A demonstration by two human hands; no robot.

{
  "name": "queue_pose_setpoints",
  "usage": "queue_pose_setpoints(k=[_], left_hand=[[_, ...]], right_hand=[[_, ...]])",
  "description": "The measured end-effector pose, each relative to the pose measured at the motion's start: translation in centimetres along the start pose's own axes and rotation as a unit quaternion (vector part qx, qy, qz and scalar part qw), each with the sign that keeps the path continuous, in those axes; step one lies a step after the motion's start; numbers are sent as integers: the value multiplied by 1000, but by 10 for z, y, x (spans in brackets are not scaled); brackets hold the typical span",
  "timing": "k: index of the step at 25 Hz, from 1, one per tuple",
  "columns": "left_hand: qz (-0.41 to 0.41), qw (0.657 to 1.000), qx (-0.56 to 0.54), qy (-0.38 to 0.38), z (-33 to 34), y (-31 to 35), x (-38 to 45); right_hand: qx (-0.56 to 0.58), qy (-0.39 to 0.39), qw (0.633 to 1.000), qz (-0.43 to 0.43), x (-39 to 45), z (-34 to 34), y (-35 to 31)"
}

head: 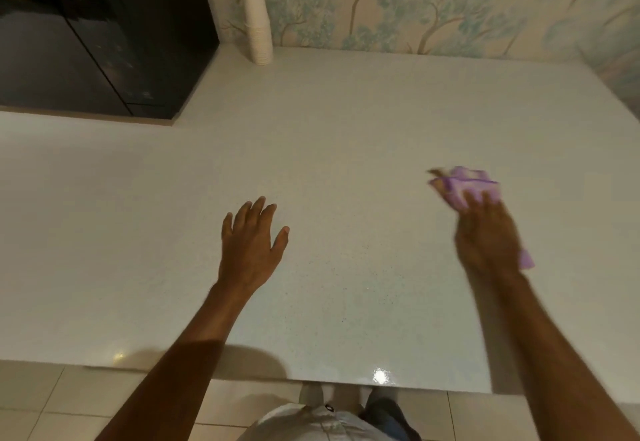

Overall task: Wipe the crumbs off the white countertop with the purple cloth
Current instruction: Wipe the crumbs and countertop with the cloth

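Note:
A white speckled countertop (346,122) fills most of the view. My right hand (488,236) is at the right, blurred by motion, and grips a crumpled purple cloth (464,186) that sticks out past my fingertips; a corner of it also shows under my wrist. My left hand (251,243) lies flat on the counter near the middle, fingers spread, holding nothing. Tiny dark specks dot the surface between my hands; I cannot tell crumbs from the stone's pattern.
A stack of white paper cups (258,25) stands at the back by the tree-patterned wall (450,1). A black glossy appliance (86,53) sits at the back left. The counter's front edge (242,375) runs above a tiled floor.

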State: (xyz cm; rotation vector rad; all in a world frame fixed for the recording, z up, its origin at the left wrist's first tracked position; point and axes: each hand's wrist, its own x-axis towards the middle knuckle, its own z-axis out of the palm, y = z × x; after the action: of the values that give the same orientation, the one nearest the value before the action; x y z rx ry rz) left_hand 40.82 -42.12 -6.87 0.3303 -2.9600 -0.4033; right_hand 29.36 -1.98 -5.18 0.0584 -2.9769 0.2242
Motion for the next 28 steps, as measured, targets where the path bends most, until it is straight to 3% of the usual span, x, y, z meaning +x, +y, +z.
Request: queue_pose_setpoints(k=[3,5,9,12,14,18,23,28], left_hand=[[-6,1000,5,-5,-1,4,1],[-11,1000,9,-10,0,5,1],[-15,1000,11,-3,-1,8,1],[-9,1000,23,-7,-2,7,2],[-3,999,27,-19,-2,5,2],[-8,1000,15,-10,0,4,1],[-9,1000,17,-12,-1,6,1],[-13,999,23,-21,-3,8,2]], right_hand=[[15,0,981,192,7,-7,16],[26,0,977,212,6,4,-32],[70,-83,994,-2,-43,28,-166],[106,-80,977,-165,-121,21,-201],[111,-81,970,-203,-159,9,-180],[82,-82,986,-124,-171,-4,-98],[46,-23,998,29,-89,-8,-17],[27,-6,995,99,22,1,17]])
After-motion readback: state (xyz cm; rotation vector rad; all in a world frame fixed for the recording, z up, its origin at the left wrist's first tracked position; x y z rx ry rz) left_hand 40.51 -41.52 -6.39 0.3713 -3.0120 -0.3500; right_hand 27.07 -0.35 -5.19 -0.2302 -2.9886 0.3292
